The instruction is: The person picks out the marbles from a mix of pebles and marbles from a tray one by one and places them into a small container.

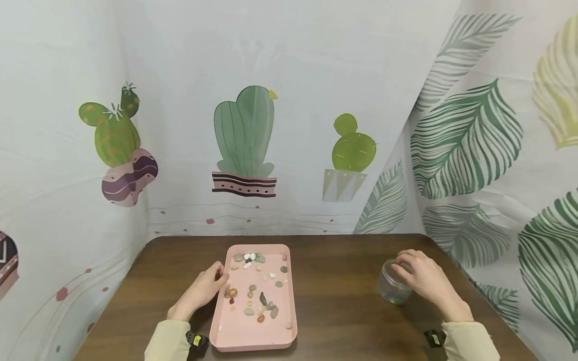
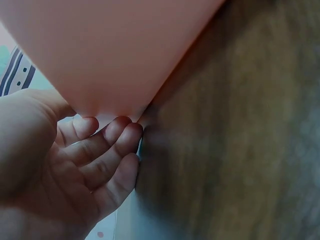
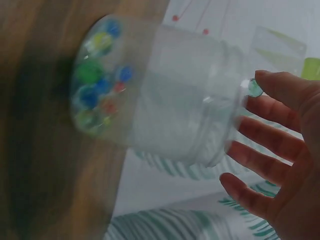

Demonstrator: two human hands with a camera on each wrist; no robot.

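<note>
My right hand (image 1: 420,273) is over the mouth of a clear jar (image 1: 389,287) on the right of the table. In the right wrist view, a small green glass marble (image 3: 254,88) is pinched between thumb and forefinger at the jar's rim, the other fingers spread beside it. Blue, green, yellow and red marbles (image 3: 90,72) lie at the jar's bottom. My left hand (image 1: 205,287) holds the left rim of a pink tray (image 1: 253,339), its bent fingertips (image 2: 132,131) against the edge and the thumb's tip hidden behind it.
Pebbles of several colours lie scattered in the tray, among them white stones (image 1: 250,256), a dark stone (image 1: 263,299) and a reddish one (image 1: 261,318). Brown wooden table (image 1: 336,291) lies between tray and jar. A cloth (image 1: 298,150) printed with cacti and leaves hangs behind.
</note>
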